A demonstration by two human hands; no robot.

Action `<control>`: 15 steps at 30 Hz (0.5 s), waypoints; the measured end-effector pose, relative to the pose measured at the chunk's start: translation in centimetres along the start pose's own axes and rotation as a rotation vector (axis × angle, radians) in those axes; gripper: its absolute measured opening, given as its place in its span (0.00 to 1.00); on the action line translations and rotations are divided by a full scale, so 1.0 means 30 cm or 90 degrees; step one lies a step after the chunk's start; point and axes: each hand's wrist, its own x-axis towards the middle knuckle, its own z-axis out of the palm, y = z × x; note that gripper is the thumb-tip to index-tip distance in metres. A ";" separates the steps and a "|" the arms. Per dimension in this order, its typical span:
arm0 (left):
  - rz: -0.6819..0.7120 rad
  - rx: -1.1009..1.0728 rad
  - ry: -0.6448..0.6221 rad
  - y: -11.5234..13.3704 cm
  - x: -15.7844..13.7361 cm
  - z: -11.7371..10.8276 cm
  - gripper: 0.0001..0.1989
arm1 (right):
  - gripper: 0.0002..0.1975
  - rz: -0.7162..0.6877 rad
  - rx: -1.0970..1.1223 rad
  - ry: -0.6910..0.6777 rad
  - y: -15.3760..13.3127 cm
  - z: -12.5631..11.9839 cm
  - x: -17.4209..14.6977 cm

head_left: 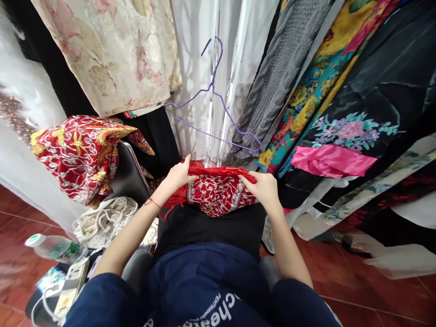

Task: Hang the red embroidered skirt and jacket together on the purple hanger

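Note:
A red garment (216, 190) with silver embroidery is stretched between my two hands, just above my lap. My left hand (179, 176) grips its red upper edge on the left, the thumb and fingers closed on the cloth. At the right end of the same edge, my right hand (262, 188) pinches the fabric. Red ties trail from the garment below my left hand. Beyond it hangs a purple wire hanger (213, 91) with nothing on it, in front of a white curtain. The lower part of the garment lies against my black-clad lap.
Another red and gold embroidered cloth (76, 154) drapes over a dark chair back (127, 170) at left. Hanging clothes, including a grey knit (282, 68), crowd the right. A plastic bottle (56, 247), white straps (105, 220) and a power strip (71, 286) are at lower left.

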 end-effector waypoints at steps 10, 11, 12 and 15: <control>0.010 -0.645 0.099 0.142 0.111 -0.228 0.12 | 0.21 -0.198 0.619 -0.213 -0.199 -0.084 -0.076; -0.004 -0.693 0.124 0.151 0.104 -0.272 0.12 | 0.20 -0.295 0.632 -0.271 -0.211 -0.089 -0.079; -0.013 -0.721 0.152 0.156 0.094 -0.319 0.12 | 0.18 -0.358 0.627 -0.295 -0.213 -0.085 -0.075; -0.012 -0.739 0.222 0.161 0.047 -0.464 0.11 | 0.19 -0.305 0.513 -0.161 -0.170 -0.021 -0.029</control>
